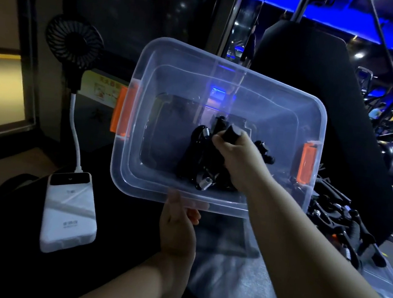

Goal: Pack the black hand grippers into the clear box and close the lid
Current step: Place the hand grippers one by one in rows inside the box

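Left hand (178,224) grips the near rim of the clear box (226,65), which is held tilted. Right hand (237,155) is inside it, its fingers (219,142) curled round one black hand gripper (233,132). Further grippers (195,156) lie just beneath those fingers, on the box floor.

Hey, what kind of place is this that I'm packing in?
Most likely a gym. Exercise machines stand under blue strip lighting on the right, a black padded seat back rises behind the clear box, and loose black hand grippers are piled beside it.
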The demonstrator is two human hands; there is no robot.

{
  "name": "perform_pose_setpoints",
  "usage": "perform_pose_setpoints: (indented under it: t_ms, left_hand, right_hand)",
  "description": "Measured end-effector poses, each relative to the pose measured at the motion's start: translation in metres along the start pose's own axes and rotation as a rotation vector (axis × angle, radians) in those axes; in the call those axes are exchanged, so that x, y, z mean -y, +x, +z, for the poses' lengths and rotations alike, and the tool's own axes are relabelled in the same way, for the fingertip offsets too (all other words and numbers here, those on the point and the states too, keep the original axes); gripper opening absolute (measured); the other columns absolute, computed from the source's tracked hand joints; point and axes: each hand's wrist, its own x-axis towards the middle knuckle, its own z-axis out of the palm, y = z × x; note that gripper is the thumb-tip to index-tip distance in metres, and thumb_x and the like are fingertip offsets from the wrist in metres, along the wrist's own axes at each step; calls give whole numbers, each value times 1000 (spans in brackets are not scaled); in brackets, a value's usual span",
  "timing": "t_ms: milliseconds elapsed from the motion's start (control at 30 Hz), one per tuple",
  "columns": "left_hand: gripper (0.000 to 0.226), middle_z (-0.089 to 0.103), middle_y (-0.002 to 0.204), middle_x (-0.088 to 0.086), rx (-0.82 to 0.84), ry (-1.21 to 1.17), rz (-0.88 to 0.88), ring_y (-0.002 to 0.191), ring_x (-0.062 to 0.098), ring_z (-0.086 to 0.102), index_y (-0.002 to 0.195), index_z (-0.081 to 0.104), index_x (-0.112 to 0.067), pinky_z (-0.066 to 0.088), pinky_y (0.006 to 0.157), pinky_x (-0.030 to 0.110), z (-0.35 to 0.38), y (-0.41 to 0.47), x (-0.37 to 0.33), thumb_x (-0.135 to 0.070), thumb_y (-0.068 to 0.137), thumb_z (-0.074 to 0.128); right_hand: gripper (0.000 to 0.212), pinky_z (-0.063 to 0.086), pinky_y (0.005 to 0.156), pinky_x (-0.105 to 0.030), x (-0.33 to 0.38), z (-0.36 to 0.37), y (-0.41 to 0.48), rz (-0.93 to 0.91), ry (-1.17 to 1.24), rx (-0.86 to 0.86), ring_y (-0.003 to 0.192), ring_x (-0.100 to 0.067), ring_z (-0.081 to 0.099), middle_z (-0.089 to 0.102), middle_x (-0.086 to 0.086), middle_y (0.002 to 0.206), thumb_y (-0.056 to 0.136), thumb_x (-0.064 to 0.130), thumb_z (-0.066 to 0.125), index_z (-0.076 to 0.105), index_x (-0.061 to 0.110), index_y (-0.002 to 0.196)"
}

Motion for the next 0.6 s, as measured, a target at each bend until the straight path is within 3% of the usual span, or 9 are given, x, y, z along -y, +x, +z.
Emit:
perform_pose_setpoints:
  t_ms: [133, 200, 300, 433, 600]
  left_hand:
    - [78, 50, 60, 18, 41, 9, 22, 48, 9, 43, 87, 54, 24, 39, 49, 14, -2, 1, -1, -48, 99, 26]
    - [85, 48, 57, 13, 70, 14, 44, 49, 9, 44, 86, 55, 23, 39, 50, 14, -3, 0, -2, -57, 92, 26]
    - [80, 49, 52, 6, 82, 15, 52, 50, 10, 44, 80, 56, 17, 39, 51, 15, -4, -2, -3, -58, 83, 26]
    - [74, 42, 57, 13, 74, -72, 11, 47, 11, 39, 84, 52, 17, 37, 48, 15, -3, -1, -4, -54, 81, 31]
    - [66, 40, 51, 5, 41, -126, 15, 45, 9, 38, 73, 46, -2, 36, 47, 16, 0, 0, -2, -66, 84, 37]
  right_hand:
    - [16, 35, 44, -25, -7, 32, 21, 54, -109, -15, 46, -12, 43, 50, 4, 57, 85, 27, 66, 52, 20, 80]
    - [15, 43, 58, -28, -10, 45, 29, 50, -170, -5, 61, -17, 52, 58, 0, 72, 83, 27, 69, 56, 21, 86]
    - [30, 44, 72, -30, -11, 58, 37, 57, -287, 3, 87, -26, 60, 64, -8, 94, 83, 27, 69, 59, 10, 105]
    - [40, 37, 75, -25, -13, 62, 46, 45, -403, -8, 104, -28, 56, 62, -11, 112, 84, 27, 71, 53, 8, 114]
    - [46, 38, 91, -32, -16, 63, 57, -37, -668, -38, 116, -29, 48, 56, -10, 120, 82, 35, 73, 54, 10, 116]
